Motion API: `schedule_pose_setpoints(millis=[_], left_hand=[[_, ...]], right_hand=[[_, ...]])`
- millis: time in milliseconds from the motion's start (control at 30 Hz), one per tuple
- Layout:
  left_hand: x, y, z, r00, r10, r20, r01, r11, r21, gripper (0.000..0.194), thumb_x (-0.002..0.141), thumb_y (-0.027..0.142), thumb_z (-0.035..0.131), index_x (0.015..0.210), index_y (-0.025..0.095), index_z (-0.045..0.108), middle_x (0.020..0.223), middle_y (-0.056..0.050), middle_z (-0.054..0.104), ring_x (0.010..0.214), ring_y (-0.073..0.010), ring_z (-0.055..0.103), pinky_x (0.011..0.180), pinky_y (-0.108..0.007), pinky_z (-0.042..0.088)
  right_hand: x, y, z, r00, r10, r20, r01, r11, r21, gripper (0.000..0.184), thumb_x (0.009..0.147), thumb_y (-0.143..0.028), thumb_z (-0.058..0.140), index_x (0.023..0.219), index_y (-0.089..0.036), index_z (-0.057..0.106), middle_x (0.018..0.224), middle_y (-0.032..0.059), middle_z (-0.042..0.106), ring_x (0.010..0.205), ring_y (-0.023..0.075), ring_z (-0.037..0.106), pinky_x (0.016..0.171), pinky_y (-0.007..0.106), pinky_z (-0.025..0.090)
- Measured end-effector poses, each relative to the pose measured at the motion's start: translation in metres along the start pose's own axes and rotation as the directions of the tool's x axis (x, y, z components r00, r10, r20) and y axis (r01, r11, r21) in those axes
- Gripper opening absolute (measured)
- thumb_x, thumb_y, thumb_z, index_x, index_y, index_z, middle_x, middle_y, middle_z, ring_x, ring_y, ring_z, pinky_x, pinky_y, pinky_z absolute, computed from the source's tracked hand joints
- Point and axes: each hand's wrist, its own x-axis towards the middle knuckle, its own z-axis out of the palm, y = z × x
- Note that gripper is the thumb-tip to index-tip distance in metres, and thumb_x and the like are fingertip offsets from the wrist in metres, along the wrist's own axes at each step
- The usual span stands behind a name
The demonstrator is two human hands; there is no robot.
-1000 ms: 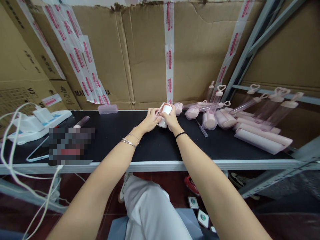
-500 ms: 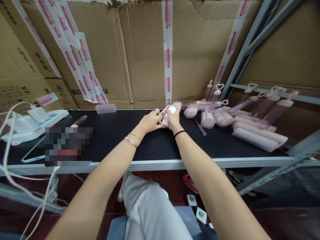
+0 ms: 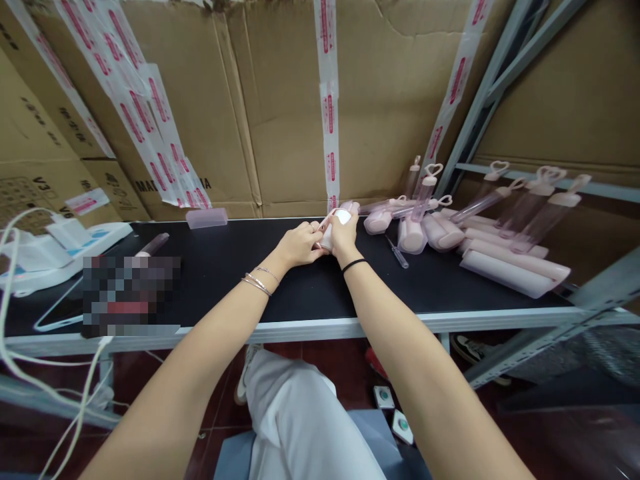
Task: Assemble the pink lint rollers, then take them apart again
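My left hand [image 3: 300, 244] and my right hand [image 3: 344, 236] meet over the black tabletop [image 3: 305, 293], near its back edge. Both are closed on one small pink-and-white plastic piece [image 3: 342, 217]. Its white, rounded surface shows above my right hand, while the fingers cover most of the rest. To the right of my hands lies a small screwdriver [image 3: 398, 253] with a clear handle. Past it is a group of pale pink plastic items [image 3: 411, 235] with see-through tubes and heart-shaped loops [image 3: 433, 170] on their ends.
A tall cardboard box [image 3: 280, 113] with strips of tape rises behind the table. At the left are a white power strip [image 3: 113, 235], cables, and a blurred-out patch. A pink translucent block [image 3: 207, 218] sits at the back edge. Metal shelf posts [image 3: 493, 100] stand right.
The whole view has shifted slightly. My right hand has turned a little over the pink-and-white piece, and both hands still hold it.
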Motion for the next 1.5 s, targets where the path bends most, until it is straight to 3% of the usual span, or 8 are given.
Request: schedule_pose_setpoints(millis=[100, 167, 600, 900, 1000, 1167, 1333, 1500], left_hand=[[0.001, -0.001, 0.002, 1.0, 0.026, -0.004, -0.026, 0.999, 0.035, 0.039, 0.087, 0.045, 0.057, 0.112, 0.016, 0.066, 0.108, -0.013, 0.061, 0.101, -0.0249, 0.055, 0.071, -0.03, 0.046], [0.002, -0.001, 0.003, 0.999, 0.039, -0.006, -0.039, 0.998, 0.048, 0.038, 0.088, 0.044, 0.055, 0.112, 0.016, 0.067, 0.107, -0.013, 0.062, 0.1, -0.0247, 0.056, 0.071, -0.03, 0.046], [0.004, -0.002, 0.002, 0.991, 0.136, -0.018, -0.129, 0.969, 0.21, 0.035, 0.091, 0.041, 0.052, 0.108, 0.015, 0.068, 0.103, -0.013, 0.065, 0.093, -0.0216, 0.06, 0.064, -0.027, 0.046], [0.008, 0.021, -0.01, 0.997, -0.061, 0.04, 0.05, 0.971, 0.235, 0.045, 0.095, 0.038, 0.047, 0.126, 0.007, 0.056, 0.113, -0.02, 0.064, 0.103, -0.0286, 0.063, 0.081, -0.034, 0.049], [0.009, 0.026, -0.008, 0.985, -0.17, -0.005, 0.17, 0.98, 0.108, 0.068, 0.09, 0.044, 0.056, 0.142, 0.003, 0.038, 0.129, -0.024, 0.058, 0.115, -0.0322, 0.059, 0.087, -0.037, 0.049], [0.007, 0.021, -0.004, 0.948, -0.317, 0.02, 0.316, 0.935, -0.163, 0.104, 0.072, 0.058, 0.072, 0.15, 0.007, 0.026, 0.151, -0.024, 0.039, 0.133, -0.0375, 0.047, 0.099, -0.043, 0.048], [0.005, 0.009, -0.001, 0.927, -0.373, -0.031, 0.353, 0.898, -0.263, 0.084, 0.072, 0.042, 0.074, 0.141, 0.007, 0.042, 0.139, -0.021, 0.052, 0.125, -0.0348, 0.054, 0.102, -0.044, 0.047], [0.007, 0.003, 0.003, 0.92, -0.371, -0.126, 0.311, 0.887, -0.341, 0.067, 0.073, 0.032, 0.072, 0.132, 0.008, 0.051, 0.13, -0.018, 0.059, 0.121, -0.0301, 0.057, 0.106, -0.041, 0.044]], right_hand=[[-0.005, -0.016, -0.002, 0.946, 0.297, -0.13, -0.301, 0.954, -0.011, 0.061, 0.075, -0.038, 0.048, 0.133, -0.023, 0.034, 0.111, 0.0115, 0.061, 0.1, 0.0282, 0.063, 0.084, 0.044, 0.049], [-0.007, -0.025, -0.002, 0.925, 0.356, -0.132, -0.357, 0.934, 0.016, 0.06, 0.074, -0.035, 0.05, 0.131, -0.025, 0.035, 0.11, 0.0109, 0.061, 0.102, 0.0291, 0.063, 0.086, 0.045, 0.048], [-0.009, -0.038, 0.0, 0.817, 0.531, -0.227, -0.45, 0.832, 0.324, 0.043, 0.072, -0.017, 0.059, 0.113, -0.023, 0.044, 0.083, -0.0034, 0.058, 0.071, 0.0146, 0.064, 0.066, 0.03, 0.054], [-0.005, -0.039, -0.009, 0.73, 0.605, -0.318, -0.416, 0.763, 0.495, 0.046, 0.076, -0.018, 0.061, 0.116, -0.025, 0.04, 0.092, -0.0012, 0.061, 0.07, 0.0125, 0.064, 0.063, 0.027, 0.057], [-0.006, -0.041, -0.011, 0.701, 0.635, -0.325, -0.428, 0.738, 0.522, 0.045, 0.077, -0.02, 0.062, 0.116, -0.025, 0.04, 0.094, -0.0001, 0.061, 0.072, 0.0131, 0.065, 0.064, 0.028, 0.057], [-0.009, -0.045, -0.005, 0.731, 0.627, -0.269, -0.39, 0.708, 0.589, 0.047, 0.08, -0.022, 0.061, 0.121, -0.02, 0.038, 0.092, 0.0001, 0.059, 0.074, 0.0123, 0.064, 0.071, 0.027, 0.057], [-0.012, -0.046, 0.005, 0.805, 0.562, -0.189, -0.326, 0.686, 0.65, 0.047, 0.081, -0.021, 0.057, 0.124, -0.019, 0.038, 0.094, -0.0004, 0.056, 0.073, 0.011, 0.063, 0.071, 0.027, 0.057], [-0.014, -0.047, 0.008, 0.8, 0.577, -0.163, -0.325, 0.647, 0.69, 0.05, 0.079, -0.016, 0.053, 0.125, -0.02, 0.035, 0.096, -0.0013, 0.055, 0.071, 0.0102, 0.061, 0.069, 0.027, 0.057]])
